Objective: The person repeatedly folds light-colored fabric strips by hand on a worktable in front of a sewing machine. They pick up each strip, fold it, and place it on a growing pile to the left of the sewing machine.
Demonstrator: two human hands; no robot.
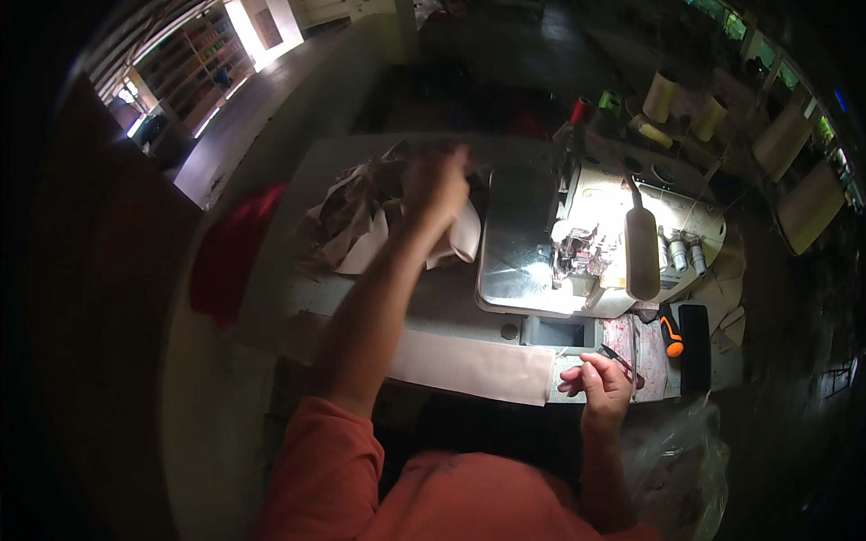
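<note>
My left hand [436, 187] reaches far over a heap of beige and brown fabric pieces [361, 230] left of the sewing machine [586, 230]. Motion smears its fingers, so I cannot see whether they grip any cloth. Close to the table's front edge, my right hand [603, 389] is loosely bent with its fingers apart, and nothing shows in it. Just left of its fingertips ends a flat beige fabric strip [478, 365], which lies along the front edge. A thin dark tool [617, 359] lies beside this hand.
A lit lamp [641, 257] hangs over the machine. Right of my right hand lie an orange-handled tool [671, 334] and a black oblong object [694, 350]. Thread cones [660, 96] stand at the back right. Something red [233, 257] is beyond the table's left edge.
</note>
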